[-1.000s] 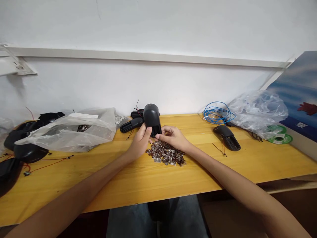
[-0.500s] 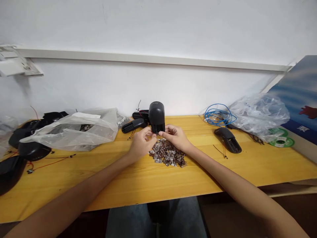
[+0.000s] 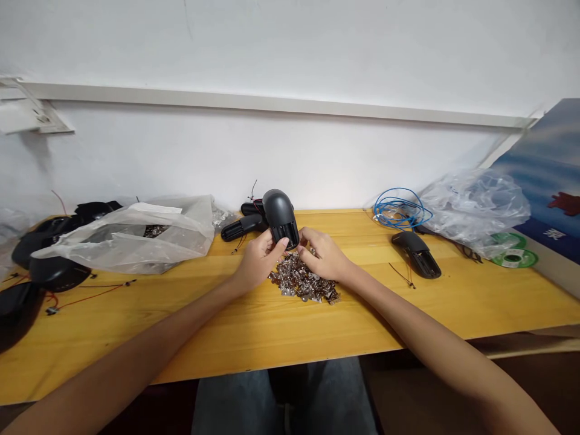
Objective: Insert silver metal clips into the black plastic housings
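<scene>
My left hand (image 3: 260, 261) grips a black plastic housing (image 3: 280, 210) by its lower end, thumb in front. The housing has a rounded top and an open slotted compartment facing me, and it leans to the left. My right hand (image 3: 322, 256) is just right of the housing, at the back of a pile of small shiny metal pieces (image 3: 304, 281). Its fingers are curled together, and what they hold, if anything, is too small to make out. Two similar black housings (image 3: 240, 228) lie behind my left hand, with thin wires coming from them.
At left, an open plastic bag (image 3: 181, 241) lies beside black shells (image 3: 61, 273) with red wires. To the right are another black housing (image 3: 417, 256), a blue wire coil (image 3: 399, 208), a clear plastic bag (image 3: 480, 208) and a green spool (image 3: 525, 258). A wall closes off the table's back.
The housing has tipped from upright to a left lean and shifted slightly left. My right hand has let go of it and moved down to the pile; the left keeps its grip.
</scene>
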Action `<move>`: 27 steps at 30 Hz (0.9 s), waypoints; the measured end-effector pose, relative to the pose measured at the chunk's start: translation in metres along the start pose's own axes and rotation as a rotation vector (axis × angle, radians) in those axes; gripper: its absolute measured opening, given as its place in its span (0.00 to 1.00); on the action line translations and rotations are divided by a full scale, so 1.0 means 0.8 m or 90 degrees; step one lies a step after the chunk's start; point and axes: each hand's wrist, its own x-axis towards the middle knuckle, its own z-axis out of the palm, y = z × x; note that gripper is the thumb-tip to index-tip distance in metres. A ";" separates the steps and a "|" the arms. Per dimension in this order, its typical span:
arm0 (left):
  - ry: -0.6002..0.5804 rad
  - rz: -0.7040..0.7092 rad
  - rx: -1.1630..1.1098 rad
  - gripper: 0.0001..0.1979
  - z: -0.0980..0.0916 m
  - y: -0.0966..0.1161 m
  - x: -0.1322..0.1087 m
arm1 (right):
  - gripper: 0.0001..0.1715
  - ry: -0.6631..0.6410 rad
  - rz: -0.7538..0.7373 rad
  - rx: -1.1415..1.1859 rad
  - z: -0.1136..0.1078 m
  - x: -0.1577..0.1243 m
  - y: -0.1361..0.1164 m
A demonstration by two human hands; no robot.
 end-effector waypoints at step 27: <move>-0.028 0.021 -0.133 0.23 -0.004 0.011 0.005 | 0.11 0.076 0.023 0.120 0.006 0.006 -0.016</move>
